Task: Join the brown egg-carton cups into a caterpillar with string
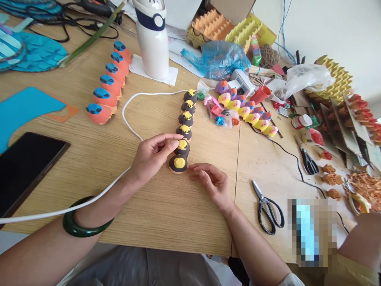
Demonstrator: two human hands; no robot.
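Observation:
A strip of egg-carton cups (184,119) lies lengthwise in front of me, each rounded top covered in black with a yellow patch. My left hand (156,153) reaches over it from the left, thumb and index finger pinched together at the second cup from the near end, touching its yellow patch. Whether a loose bit of material is between the fingertips I cannot tell. By the near end of the strip, my right hand (212,182) hovers with loosely curled fingers apart, holding nothing visible. A white cable runs over my left forearm, which wears a dark green bangle (86,218).
An orange-and-blue cup strip (108,83) and a white bottle (153,43) stand beyond. To the right lie yellow-and-purple strips (247,111), black scissors (268,210), a second pair (308,159) and craft scraps. A phone (29,167) lies left. Another person's arm (363,242) shows at right.

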